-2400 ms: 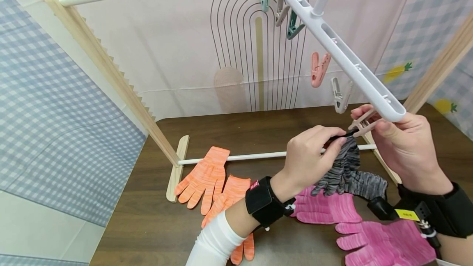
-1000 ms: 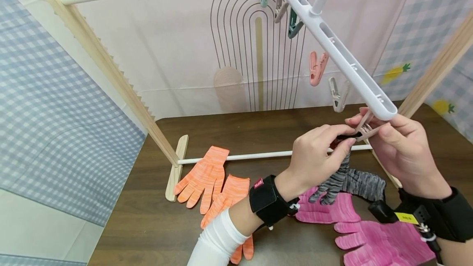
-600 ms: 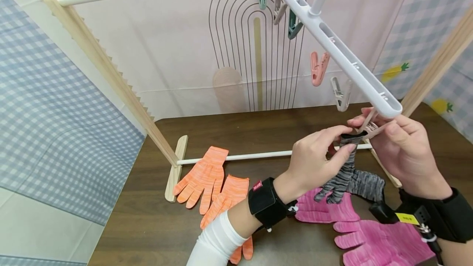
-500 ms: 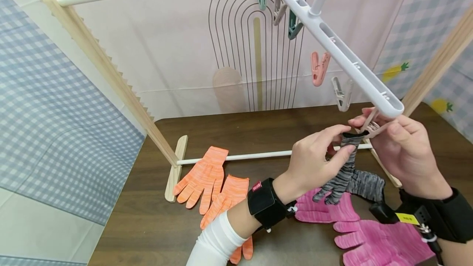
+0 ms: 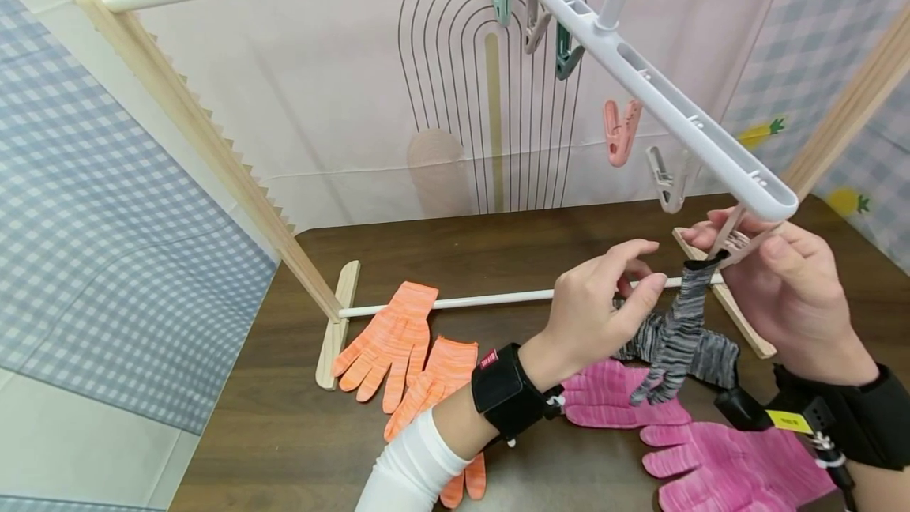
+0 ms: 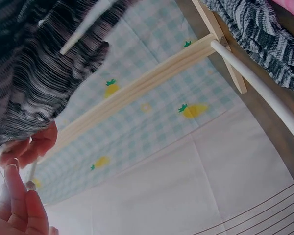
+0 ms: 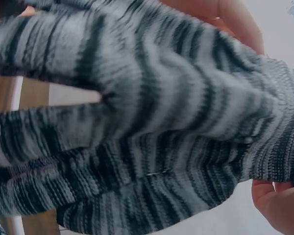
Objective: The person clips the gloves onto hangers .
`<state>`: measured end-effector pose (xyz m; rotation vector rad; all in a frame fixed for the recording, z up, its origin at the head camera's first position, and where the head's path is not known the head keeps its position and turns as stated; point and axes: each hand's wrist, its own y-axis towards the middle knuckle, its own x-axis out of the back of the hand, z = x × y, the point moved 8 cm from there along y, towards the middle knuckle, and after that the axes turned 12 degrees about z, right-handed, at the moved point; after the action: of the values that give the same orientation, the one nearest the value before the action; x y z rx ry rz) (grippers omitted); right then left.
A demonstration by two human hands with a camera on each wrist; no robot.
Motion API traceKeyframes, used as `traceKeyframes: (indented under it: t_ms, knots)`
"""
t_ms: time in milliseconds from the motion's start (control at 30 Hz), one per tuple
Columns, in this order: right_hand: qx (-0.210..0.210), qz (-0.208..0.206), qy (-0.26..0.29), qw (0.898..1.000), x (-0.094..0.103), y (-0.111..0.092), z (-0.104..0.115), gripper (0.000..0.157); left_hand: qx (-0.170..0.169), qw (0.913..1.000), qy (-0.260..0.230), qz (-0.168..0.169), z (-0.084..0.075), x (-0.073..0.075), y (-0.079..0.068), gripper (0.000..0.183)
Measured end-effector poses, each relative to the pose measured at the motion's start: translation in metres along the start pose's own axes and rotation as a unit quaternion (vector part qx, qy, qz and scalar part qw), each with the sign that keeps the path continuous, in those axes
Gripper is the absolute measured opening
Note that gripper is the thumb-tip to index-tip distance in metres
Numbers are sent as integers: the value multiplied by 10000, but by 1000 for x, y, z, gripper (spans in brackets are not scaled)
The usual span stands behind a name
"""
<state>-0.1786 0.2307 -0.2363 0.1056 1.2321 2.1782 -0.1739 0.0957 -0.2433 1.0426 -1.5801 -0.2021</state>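
Observation:
A grey-and-black striped glove (image 5: 684, 314) hangs by its cuff from a pale pink clothespin (image 5: 735, 243) under the near end of a white hanger (image 5: 668, 101). My right hand (image 5: 796, 291) pinches that clothespin between thumb and fingers. Beside the glove, to its left, my left hand (image 5: 597, 303) has its fingers spread loosely with nothing in them. The glove (image 7: 176, 107) fills much of the right wrist view. In the left wrist view, the glove (image 6: 39, 78) is at upper left, above the fingers. A second grey glove (image 5: 714, 358) lies behind it on the table.
Two pink gloves (image 5: 739, 464) lie at the front right, two orange gloves (image 5: 391, 338) left of centre. Several other clothespins (image 5: 621, 133) hang along the hanger. A wooden rack post (image 5: 206, 141) stands at left, with a white lower bar (image 5: 490, 299) crossing the table.
My left hand has let go of the glove's cuff and drawn back to the left. The glove now hangs from the clothespin; the hanger's near end and my right hand have shifted slightly right.

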Motion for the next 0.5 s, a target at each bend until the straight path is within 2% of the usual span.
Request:
traceKeyframes:
  t_ms: [133, 500]
  knots:
    - [60, 91, 47, 9999, 0, -1, 2, 33, 36, 9999, -106, -18, 4, -2, -1, 27]
    - [199, -328, 14, 9993, 4, -7, 9, 33, 400, 9988, -260, 109, 24, -18, 0, 25]
